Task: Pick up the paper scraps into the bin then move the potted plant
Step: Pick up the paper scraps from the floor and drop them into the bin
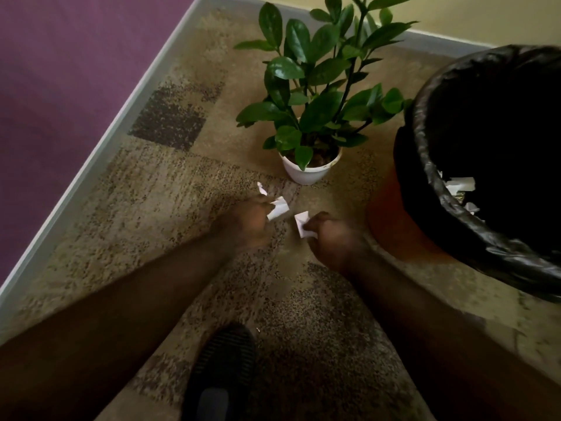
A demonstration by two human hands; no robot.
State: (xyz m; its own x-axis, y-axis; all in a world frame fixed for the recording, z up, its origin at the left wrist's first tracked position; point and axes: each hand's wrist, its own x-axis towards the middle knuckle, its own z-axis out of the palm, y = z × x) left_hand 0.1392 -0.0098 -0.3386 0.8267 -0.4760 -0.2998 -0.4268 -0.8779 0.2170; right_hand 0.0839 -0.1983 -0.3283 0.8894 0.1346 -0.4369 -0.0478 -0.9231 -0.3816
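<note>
My left hand (249, 221) grips a white paper scrap (279, 208) low over the carpet. A second small scrap (261, 188) lies on the carpet just beyond it. My right hand (326, 235) pinches another white scrap (302, 223). The potted plant (315, 95), green-leaved in a white pot (306, 173), stands just behind both hands. The bin (425, 153), orange with a black liner, stands at the right, and white scraps (460, 183) lie against its inner wall.
A patterned beige and brown carpet (170, 189) covers the floor. A purple wall with a pale baseboard (91, 165) runs along the left, and a cream wall closes the back. A dark shoe (221, 366) stands near the bottom middle.
</note>
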